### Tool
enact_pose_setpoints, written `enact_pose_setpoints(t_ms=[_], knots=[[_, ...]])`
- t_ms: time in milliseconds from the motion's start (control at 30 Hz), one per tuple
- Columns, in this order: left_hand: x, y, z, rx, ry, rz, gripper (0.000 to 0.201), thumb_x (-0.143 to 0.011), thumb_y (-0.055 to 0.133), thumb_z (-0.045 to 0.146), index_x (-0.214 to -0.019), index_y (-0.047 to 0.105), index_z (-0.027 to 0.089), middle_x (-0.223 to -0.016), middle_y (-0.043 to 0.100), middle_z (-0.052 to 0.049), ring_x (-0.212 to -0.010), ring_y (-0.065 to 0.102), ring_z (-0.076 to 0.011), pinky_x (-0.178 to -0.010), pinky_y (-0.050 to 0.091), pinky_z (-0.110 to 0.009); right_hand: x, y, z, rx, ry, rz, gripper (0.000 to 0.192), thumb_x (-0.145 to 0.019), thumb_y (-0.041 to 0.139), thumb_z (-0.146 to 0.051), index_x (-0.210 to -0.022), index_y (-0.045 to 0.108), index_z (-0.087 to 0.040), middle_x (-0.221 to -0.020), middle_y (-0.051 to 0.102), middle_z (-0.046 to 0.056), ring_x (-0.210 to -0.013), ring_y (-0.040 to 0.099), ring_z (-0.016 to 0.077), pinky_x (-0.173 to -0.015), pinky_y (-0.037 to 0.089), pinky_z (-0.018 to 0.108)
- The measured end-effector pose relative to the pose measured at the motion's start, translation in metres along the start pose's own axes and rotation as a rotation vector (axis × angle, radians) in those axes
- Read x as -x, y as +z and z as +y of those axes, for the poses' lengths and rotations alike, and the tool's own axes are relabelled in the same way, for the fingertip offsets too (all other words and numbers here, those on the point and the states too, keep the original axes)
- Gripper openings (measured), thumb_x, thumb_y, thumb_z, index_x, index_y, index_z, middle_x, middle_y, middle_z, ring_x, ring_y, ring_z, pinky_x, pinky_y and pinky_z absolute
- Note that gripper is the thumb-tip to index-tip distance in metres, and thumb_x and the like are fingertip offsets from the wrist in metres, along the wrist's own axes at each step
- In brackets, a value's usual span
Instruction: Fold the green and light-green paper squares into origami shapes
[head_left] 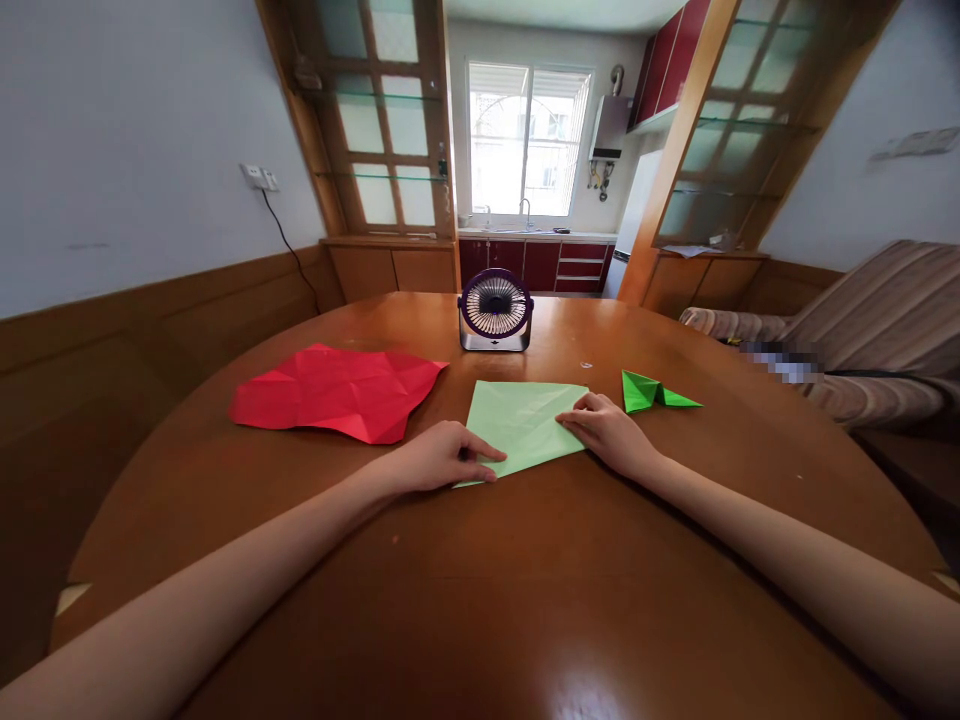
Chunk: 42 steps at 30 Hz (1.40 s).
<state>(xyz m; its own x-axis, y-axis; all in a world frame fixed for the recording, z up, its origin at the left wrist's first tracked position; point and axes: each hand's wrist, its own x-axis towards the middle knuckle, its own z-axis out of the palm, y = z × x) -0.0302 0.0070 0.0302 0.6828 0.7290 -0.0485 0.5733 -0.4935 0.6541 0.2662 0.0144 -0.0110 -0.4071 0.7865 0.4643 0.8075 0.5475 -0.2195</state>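
Red paper (337, 392) lying creased and spread at the far left of the bench (525, 600). Left hand (439, 457) pressing flat, fingers together, on the near corner of the pale green sheet (525, 420) at the middle; right hand (607, 428) pinning its right edge, fingers loosely spread. Probably handling light, thin, easily creased and sliding; best pinched at corners. Folded green piece (654, 392) resting just right.

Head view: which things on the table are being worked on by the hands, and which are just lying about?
In hand:
- pale green paper sheet, pressed flat by left hand and right hand

Lying about:
- creased red paper
- folded bright green piece
- small purple fan
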Motion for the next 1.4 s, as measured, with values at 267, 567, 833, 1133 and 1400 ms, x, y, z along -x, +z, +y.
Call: enact_pose_setpoints(t_ms=[267, 567, 833, 1133, 1400], knots=[[0.002, -0.016, -0.003, -0.035, -0.007, -0.157, 0.047, -0.077, 0.069, 0.044, -0.120, 0.067, 0.027, -0.075, 0.058, 0.002, -0.064, 0.045, -0.0115, -0.056, 0.030, -0.021, 0.001, 0.000, 0.000, 0.018, 0.000, -0.008, 0.028, -0.096, 0.047, -0.031, -0.105, 0.073, -0.025, -0.095, 0.060, 0.010, -0.087, 0.056, 0.0217, -0.078, 0.048, 0.034], [0.003, -0.032, -0.007, 0.004, 0.120, -0.255, 0.048, -0.071, 0.075, 0.048, -0.117, 0.069, 0.032, -0.076, 0.047, 0.002, -0.068, 0.043, -0.0119, -0.060, 0.033, -0.021, 0.001, 0.001, 0.002, 0.011, -0.011, 0.007, 0.028, -0.096, 0.048, -0.033, -0.105, 0.073, -0.027, -0.095, 0.061, 0.010, -0.087, 0.056, 0.0220, -0.078, 0.048, 0.035], [0.005, -0.037, -0.010, -0.010, 0.155, -0.325, 0.042, -0.076, 0.073, 0.043, -0.117, 0.068, 0.034, -0.082, 0.050, 0.000, -0.075, 0.048, -0.0137, -0.069, 0.039, -0.023, 0.001, 0.000, 0.000, 0.032, -0.016, 0.006, 0.027, -0.096, 0.048, -0.030, -0.105, 0.073, -0.026, -0.095, 0.060, 0.009, -0.087, 0.055, 0.0216, -0.078, 0.048, 0.034], [0.022, -0.020, 0.029, -0.361, 0.313, -0.113, 0.028, -0.092, 0.052, 0.033, -0.081, 0.076, 0.023, -0.105, 0.060, -0.007, -0.098, 0.054, -0.0219, -0.089, 0.039, -0.031, 0.000, -0.001, -0.002, 0.057, -0.014, 0.001, 0.027, -0.096, 0.048, -0.031, -0.104, 0.074, -0.026, -0.094, 0.062, 0.010, -0.087, 0.056, 0.0218, -0.077, 0.047, 0.033], [0.020, -0.002, 0.027, -0.495, 0.429, -0.094, 0.027, -0.093, 0.045, 0.027, -0.103, 0.069, 0.019, -0.101, 0.062, -0.006, -0.088, 0.060, -0.0190, -0.084, 0.043, -0.028, 0.000, -0.001, -0.001, 0.064, -0.029, 0.014, 0.027, -0.096, 0.049, -0.029, -0.103, 0.074, -0.025, -0.094, 0.062, 0.010, -0.086, 0.055, 0.0213, -0.076, 0.047, 0.033]])
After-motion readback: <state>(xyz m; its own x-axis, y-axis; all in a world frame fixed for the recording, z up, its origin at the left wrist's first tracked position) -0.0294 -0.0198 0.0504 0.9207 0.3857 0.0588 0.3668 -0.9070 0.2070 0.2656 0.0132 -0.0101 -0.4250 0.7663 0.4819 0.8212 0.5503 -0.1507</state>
